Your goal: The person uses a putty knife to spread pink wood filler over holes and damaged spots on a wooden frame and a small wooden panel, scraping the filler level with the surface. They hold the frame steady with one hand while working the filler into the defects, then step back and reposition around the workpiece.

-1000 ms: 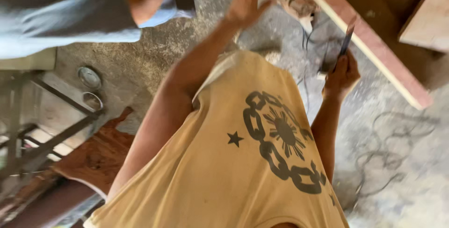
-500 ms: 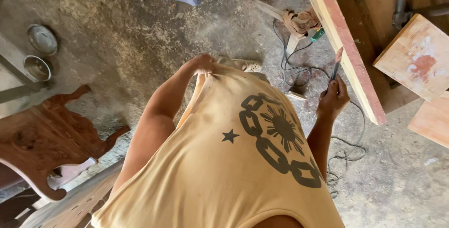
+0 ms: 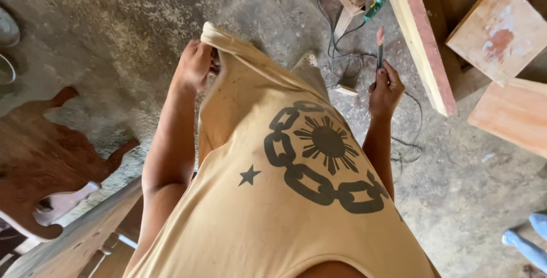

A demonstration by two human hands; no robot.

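1. Shirt (image 3: 285,198): a tan sleeveless one with a dark chain-and-sun print fills the near middle of the view. Its hem is pulled up and out toward the far side, bunched in a fold.
2. Concrete floor (image 3: 114,39): dusty and grey, it has the most open room on the far left and the near right. A second ago much of this was hidden, as the view pointed elsewhere.
3. Carved wooden piece (image 3: 45,158): it lies at the near left, well apart from both hands.
4. Long plank (image 3: 421,44): it runs from the far middle toward the right. Its near edge lies just right of the right hand, leaving little room on that side.
5. Two pale boards (image 3: 501,27): these crowd the far right corner.
6. Left hand (image 3: 196,64): its fingers are closed tight on the shirt hem. A second ago this hand was lifted further away; now it sits at the hem, so the cloth is the work in hand.
7. Right hand (image 3: 384,90): its fingers are wrapped around a slim tool (image 3: 380,50), as in the earlier views. The tool's reddish tip points to the far side.
8. Cables (image 3: 342,56): they loop over the floor beside that hand, between the shirt and the plank.
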